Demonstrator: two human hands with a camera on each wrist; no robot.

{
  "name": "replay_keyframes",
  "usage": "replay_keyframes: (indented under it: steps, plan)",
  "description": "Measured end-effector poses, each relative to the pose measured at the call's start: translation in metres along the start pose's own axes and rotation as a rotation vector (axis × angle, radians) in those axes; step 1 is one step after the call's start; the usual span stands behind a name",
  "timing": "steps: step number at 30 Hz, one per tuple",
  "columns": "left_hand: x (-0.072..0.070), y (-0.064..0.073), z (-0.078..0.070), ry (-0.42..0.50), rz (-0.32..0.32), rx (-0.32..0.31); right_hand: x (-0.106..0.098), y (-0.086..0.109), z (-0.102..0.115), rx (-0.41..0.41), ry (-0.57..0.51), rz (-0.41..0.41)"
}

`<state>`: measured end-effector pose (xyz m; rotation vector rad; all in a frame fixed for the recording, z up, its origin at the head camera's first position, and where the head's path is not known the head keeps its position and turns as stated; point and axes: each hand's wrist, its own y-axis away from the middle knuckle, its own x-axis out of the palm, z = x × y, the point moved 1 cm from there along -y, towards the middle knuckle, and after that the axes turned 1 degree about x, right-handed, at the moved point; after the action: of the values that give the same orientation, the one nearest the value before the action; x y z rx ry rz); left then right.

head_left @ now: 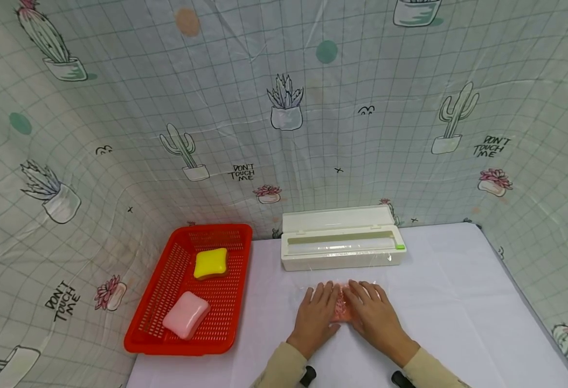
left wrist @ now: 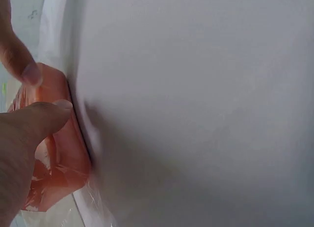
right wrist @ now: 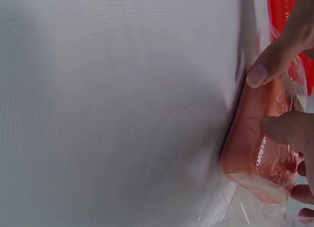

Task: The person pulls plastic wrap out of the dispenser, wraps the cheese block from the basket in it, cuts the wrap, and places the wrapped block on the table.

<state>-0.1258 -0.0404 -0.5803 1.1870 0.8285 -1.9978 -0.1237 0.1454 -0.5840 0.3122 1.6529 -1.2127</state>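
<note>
An orange-pink block (head_left: 342, 310) with cut-off corners lies on the white tablecloth under clear plastic film (right wrist: 245, 207). My left hand (head_left: 314, 318) lies along its left side, fingers stretched out and pressing the film. Across from it, my right hand (head_left: 373, 318) rests on the right side with fingers straight and pointing away from me. In the left wrist view, the left thumb (left wrist: 49, 114) touches the near side of the block, and the right thumb (left wrist: 30, 74) is beside it. Loose film wrinkles past the block's ends. The fingers cover much of the top.
Behind the hands stands a white cling film box (head_left: 344, 261), lid raised, with a roll inside and a green cutter piece at its right. To the left, a red basket (head_left: 237, 323) holds a yellow sponge-shaped block (head_left: 211, 263) and a pink block (head_left: 186, 315). A cactus-print curtain surrounds the table.
</note>
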Motion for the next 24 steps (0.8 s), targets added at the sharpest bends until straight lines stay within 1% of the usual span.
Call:
replay_keyframes:
  steps: [3,6,12,16,24]
  plan:
    - [0.002,-0.003,0.002,0.02,0.017,-0.009,0.003,0.0,-0.001,-0.001,0.011,0.004]
    - [0.004,-0.005,0.004,0.043,0.02,-0.019,0.006,-0.001,-0.003,0.004,0.011,0.018]
    - [0.009,-0.006,0.007,0.061,-0.022,-0.035,0.01,-0.005,-0.01,0.007,0.012,0.039]
    - [0.01,-0.006,0.01,0.081,-0.036,-0.049,0.011,-0.007,-0.014,0.001,0.007,0.053]
    - [0.012,-0.009,0.014,0.055,-0.04,-0.044,0.015,-0.011,-0.02,-0.003,-0.011,0.098]
